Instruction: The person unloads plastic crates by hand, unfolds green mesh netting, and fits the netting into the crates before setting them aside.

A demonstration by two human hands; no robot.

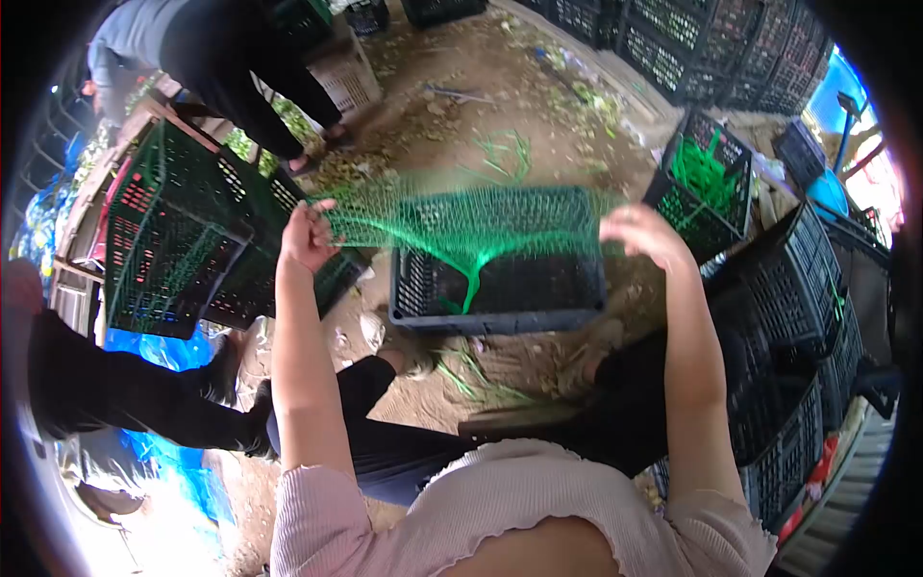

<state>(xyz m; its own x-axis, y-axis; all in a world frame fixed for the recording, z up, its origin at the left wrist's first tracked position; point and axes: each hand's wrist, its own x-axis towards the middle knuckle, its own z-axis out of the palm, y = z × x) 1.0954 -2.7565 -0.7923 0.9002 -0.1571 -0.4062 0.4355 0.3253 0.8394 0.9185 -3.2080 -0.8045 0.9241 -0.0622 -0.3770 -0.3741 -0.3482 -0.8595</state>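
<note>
A green mesh net is stretched between my two hands, its lower middle gathered to a tail that dangles into a black plastic crate. My left hand is closed on the net's left end. At the other end, my right hand is closed on the net with bent fingers, slightly blurred by motion. The crate stands on the ground in front of me, between my feet. Its far wall shows through the mesh, and no other contents can be made out inside it.
Tilted dark crates stand at left. A crate holding bright green netting is at right, near stacked black crates. One person bends over at upper left; another person's leg reaches in from the left. Green strands litter the dirt.
</note>
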